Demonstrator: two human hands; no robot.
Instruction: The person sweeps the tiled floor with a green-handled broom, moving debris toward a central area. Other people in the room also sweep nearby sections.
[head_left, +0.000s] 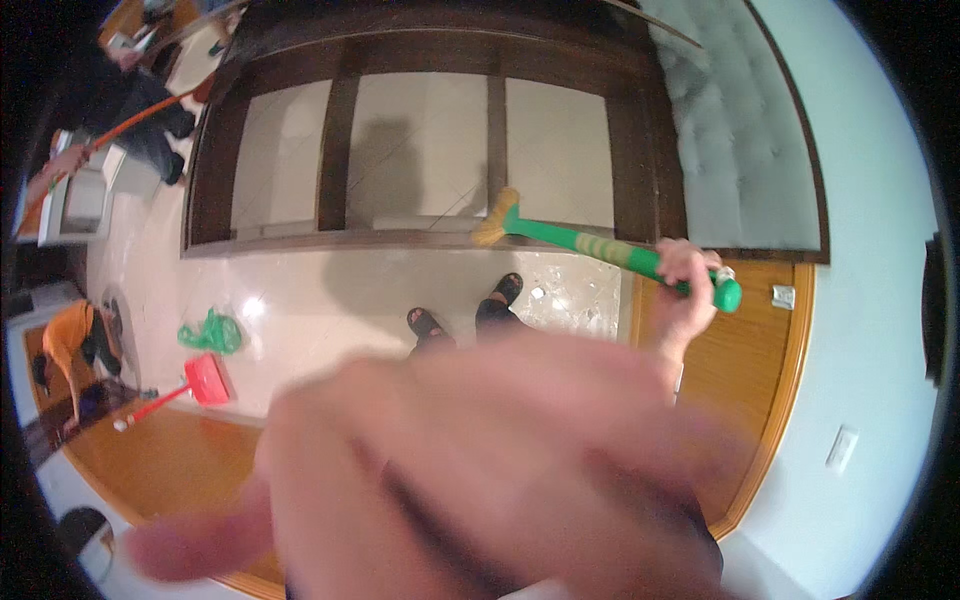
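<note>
My right hand (688, 289) grips a green-handled hand broom (559, 236) close to its rounded end. The broom's yellow bristles (495, 219) hang over the near rail of a dark wooden bed frame (427, 240). Large and blurred, my left hand (480, 450) fills the lower middle, very near the camera. One finger or thumb sticks out toward the lower left. Its other fingers are too blurred to make out, and nothing shows in its grasp. Below the bed rail, my feet in black sandals (508, 287) stand on the tiled floor (300, 300).
White scraps (540, 292) litter the floor by a wooden panel (731, 360). A tufted grey headboard (746, 135) adjoins the wall. Left are a green plastic bag (214, 332), a red long-handled dustpan (208, 379), a bending person in orange (71, 330) and another person in dark clothes (127, 105).
</note>
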